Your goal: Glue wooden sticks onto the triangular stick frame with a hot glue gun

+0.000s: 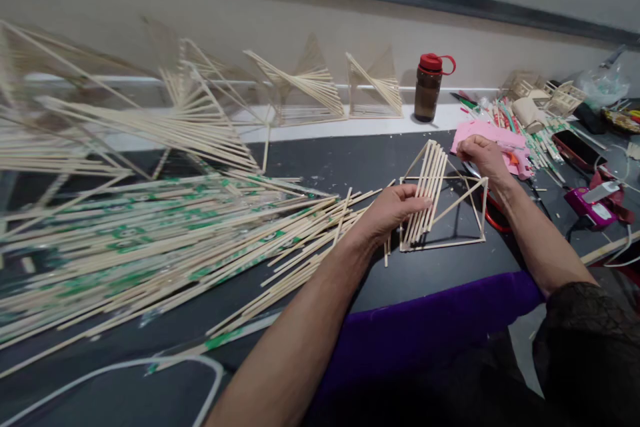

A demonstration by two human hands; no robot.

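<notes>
A small wooden stick frame [443, 246] stands on the dark table, with a slanted row of pale sticks [434, 170] on its left side. My left hand [393, 212] grips this row, thumb in front and fingers partly hidden behind. Above the frame's right corner, my right hand [483, 153] is closed with its fingers pinched beside a pink hot glue gun [517, 143]; what the pinch holds, if anything, is too small to name. A diagonal stick crosses the frame's right part.
Loose sticks and green-printed packets [150, 240] cover the table's left. Finished twisted stick models [310, 83] line the wall. A red-capped bottle [428, 90] stands behind the frame. A phone [580, 149], a purple device [593, 208] and cables lie right; red-handled scissors [497, 219] lie beside the frame.
</notes>
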